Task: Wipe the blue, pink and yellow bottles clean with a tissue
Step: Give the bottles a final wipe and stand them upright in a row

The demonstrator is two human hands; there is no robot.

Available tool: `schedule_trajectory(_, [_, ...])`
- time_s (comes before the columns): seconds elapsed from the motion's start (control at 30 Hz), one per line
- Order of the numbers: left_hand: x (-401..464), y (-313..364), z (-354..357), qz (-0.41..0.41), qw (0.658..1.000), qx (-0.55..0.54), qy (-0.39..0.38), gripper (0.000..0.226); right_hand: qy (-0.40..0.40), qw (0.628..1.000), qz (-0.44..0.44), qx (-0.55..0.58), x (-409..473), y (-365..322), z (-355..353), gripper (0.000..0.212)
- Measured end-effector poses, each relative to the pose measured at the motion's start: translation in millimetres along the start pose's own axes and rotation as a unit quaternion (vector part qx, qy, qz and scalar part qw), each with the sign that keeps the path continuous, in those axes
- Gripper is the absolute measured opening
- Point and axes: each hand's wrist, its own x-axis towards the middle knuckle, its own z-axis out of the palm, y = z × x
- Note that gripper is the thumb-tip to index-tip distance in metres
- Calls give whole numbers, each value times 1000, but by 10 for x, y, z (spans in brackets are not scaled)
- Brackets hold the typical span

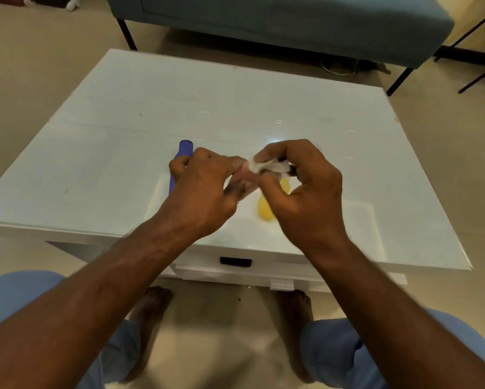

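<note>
My hands hold a crumpled tissue (pixel 269 167) above the counter (pixel 123 153): soft, tearable, best pinched lightly. Right hand (pixel 300 192) bunches it, left hand (pixel 207 186) pinches its edge. Blue bottle (pixel 181 161) and yellow bottle (pixel 266 209) lie beneath; pink I cannot see.

Only one view on my end: head cam, worn by the person, wide-angle, pointing fwd and down. Person is seated; knees in blue trousers sit at the bottom corners, bare feet on the floor btwn them. Both forearms run up from the bottom edge to frame centre, so the left hand (pixel 205 189) and right hand (pixel 297 189) are close to the lens, mid-frame. The white table (pixel 123 113) fills the middle, near edge just past the knees. Far side: a teal bench (pixel 263 21) across the top. Edges bow from lens distortion. No 2nd view, so no overlap.
</note>
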Motion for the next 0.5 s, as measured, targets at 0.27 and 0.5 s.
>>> schedule_trajectory(0.27, [-6, 19, -2, 4, 999, 31, 3, 25, 3, 1000, 15, 12, -6, -19, -4, 9])
schedule_trajectory(0.5, [-62, 64, -23, 31, 998, 52, 14, 23, -21, 996, -62, -56, -14, -5, 1, 10])
